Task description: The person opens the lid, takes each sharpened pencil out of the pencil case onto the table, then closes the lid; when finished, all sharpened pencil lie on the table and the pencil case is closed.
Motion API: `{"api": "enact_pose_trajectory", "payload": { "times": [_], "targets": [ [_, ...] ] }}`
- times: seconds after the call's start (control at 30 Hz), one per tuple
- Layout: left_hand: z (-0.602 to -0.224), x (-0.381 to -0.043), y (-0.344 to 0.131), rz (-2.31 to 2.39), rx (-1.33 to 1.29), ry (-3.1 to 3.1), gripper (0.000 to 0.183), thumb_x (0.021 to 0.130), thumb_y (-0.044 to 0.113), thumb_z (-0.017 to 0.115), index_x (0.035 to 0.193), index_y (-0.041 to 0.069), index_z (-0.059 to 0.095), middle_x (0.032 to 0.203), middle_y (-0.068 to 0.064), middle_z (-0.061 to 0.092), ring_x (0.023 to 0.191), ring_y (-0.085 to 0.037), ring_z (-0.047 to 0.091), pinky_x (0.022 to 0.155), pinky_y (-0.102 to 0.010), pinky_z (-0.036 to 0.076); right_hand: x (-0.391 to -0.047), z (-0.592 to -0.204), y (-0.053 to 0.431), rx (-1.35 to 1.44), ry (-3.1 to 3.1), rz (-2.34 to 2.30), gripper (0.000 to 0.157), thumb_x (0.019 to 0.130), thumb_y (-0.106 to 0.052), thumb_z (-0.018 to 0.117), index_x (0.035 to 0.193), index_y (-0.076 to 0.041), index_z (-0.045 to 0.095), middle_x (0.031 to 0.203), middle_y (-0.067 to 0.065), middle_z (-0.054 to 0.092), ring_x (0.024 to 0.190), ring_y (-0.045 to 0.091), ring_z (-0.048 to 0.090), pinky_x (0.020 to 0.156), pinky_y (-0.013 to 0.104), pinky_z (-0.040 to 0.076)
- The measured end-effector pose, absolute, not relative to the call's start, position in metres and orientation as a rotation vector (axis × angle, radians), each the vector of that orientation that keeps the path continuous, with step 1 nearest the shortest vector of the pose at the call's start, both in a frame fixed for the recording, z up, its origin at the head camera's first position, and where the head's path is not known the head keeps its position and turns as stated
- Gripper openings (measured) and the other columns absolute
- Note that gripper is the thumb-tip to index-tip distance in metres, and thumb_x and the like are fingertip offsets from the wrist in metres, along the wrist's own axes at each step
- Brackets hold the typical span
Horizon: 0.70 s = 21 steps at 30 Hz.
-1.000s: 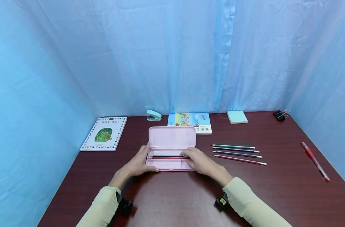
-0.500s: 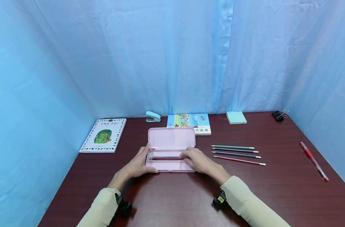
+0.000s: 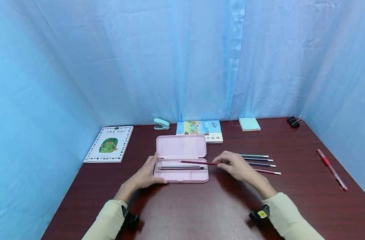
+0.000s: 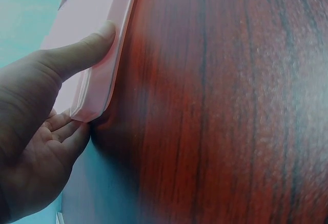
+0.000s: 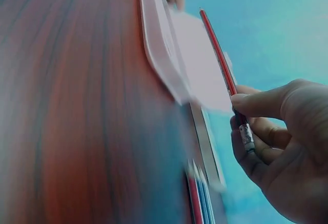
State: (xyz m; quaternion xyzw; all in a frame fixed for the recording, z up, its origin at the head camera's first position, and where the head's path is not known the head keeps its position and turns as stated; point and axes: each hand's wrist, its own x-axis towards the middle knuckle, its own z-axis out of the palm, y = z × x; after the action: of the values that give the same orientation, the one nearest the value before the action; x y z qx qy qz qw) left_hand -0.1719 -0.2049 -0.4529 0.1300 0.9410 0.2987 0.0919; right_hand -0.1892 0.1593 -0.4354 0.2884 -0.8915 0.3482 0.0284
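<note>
A pink pencil case lies with its lid raised, dark pencils lying in its long compartment. My left hand holds the case's left end. In the left wrist view its thumb presses the front wall while the fingers sit round the corner. Off the case's right end, my right hand pinches a red pencil near its eraser end, thumb against the shaft. The pencil's point reaches left over the case. Several more pencils lie on the table, partly hidden behind the right hand.
Behind the case lie a blue book and a mint stapler. A white book is at the left. Sticky notes, a black binder clip and a red pen are to the right. Blue curtains enclose the table.
My right hand has lifted the red pencil out of the case and moved right with it. The left hand has stayed on the case's left end.
</note>
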Motion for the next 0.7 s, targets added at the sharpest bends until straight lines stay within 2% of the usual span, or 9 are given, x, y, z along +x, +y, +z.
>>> {"api": "enact_pose_trajectory", "payload": {
  "times": [0.27,0.4,0.7],
  "targets": [
    [-0.454,-0.171,-0.204,0.899,0.367,2.789,0.121,0.064,0.05,0.079,0.149,0.012,0.003,0.144,-0.009,0.025,0.126,-0.021,0.033,0.103,-0.041,0.031,-0.167,-0.444,0.24,0.714,-2.818,0.904,0.017,0.085,-0.009,0.064,0.098,-0.019,0.07,0.095,-0.011,0.063,0.086,0.007,0.056,0.073,0.033,0.046],
    [-0.455,-0.171,-0.204,0.89,0.351,2.784,0.122,0.064,0.052,0.079,0.149,0.014,0.001,0.145,-0.007,0.024,0.127,-0.02,0.032,0.103,-0.041,0.031,-0.148,-0.449,0.273,0.58,-2.877,0.88,0.018,0.085,-0.01,0.065,0.098,-0.022,0.07,0.095,-0.011,0.063,0.086,0.004,0.055,0.072,0.031,0.045],
    [-0.454,-0.171,-0.204,0.891,0.336,2.79,0.12,0.064,0.052,0.078,0.15,0.015,0.003,0.143,-0.006,0.026,0.125,-0.02,0.034,0.103,-0.041,0.031,-0.128,-0.463,0.306,0.516,-2.83,0.792,0.021,0.082,-0.01,0.068,0.094,-0.028,0.069,0.093,-0.012,0.063,0.082,0.001,0.054,0.068,0.023,0.041]
  ]
}}
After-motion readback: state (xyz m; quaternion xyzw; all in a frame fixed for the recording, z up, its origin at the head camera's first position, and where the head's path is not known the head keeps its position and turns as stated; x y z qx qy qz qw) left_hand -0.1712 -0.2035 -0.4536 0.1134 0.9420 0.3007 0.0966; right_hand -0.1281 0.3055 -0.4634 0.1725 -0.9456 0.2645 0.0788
